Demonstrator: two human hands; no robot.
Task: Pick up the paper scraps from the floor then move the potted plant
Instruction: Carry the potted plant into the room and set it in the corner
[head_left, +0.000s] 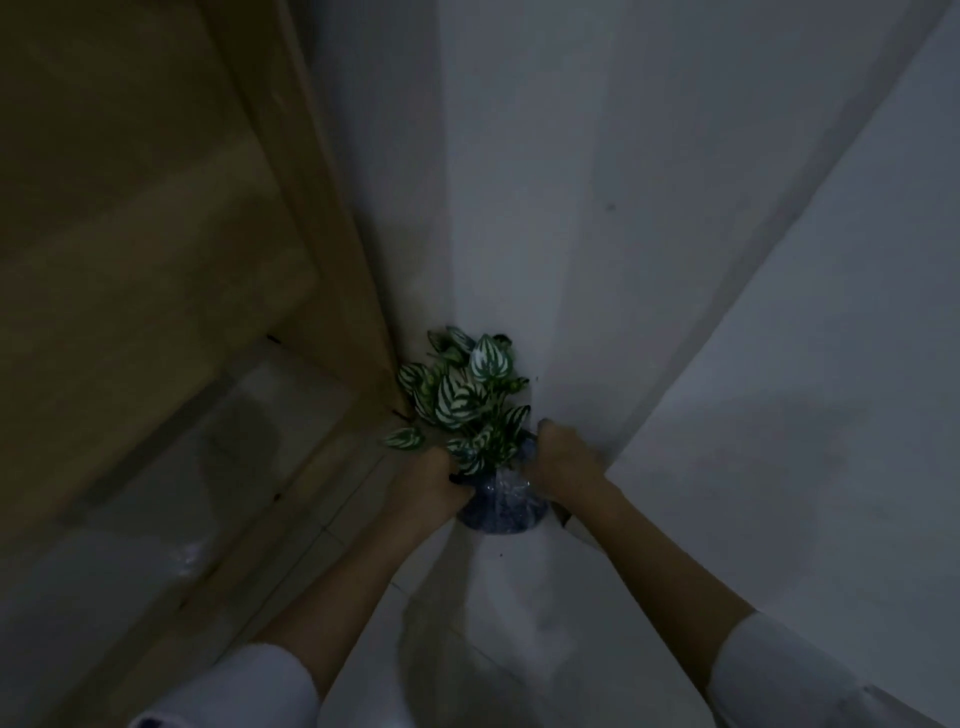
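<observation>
Head view: 1 potted plant (496, 501) gripped by 2 hands, left hand (434, 486) and right hand (563, 460), fingers closed round it.

leaves hide the pot (501, 506) rim; both sleeves (244, 686) cut off by the bottom edge

Both hands grip the potted plant (480, 441) by its blue pot — left hand (434, 486) and right hand (563, 460) on opposite sides — near a wooden door (156, 234) in dim light.
</observation>
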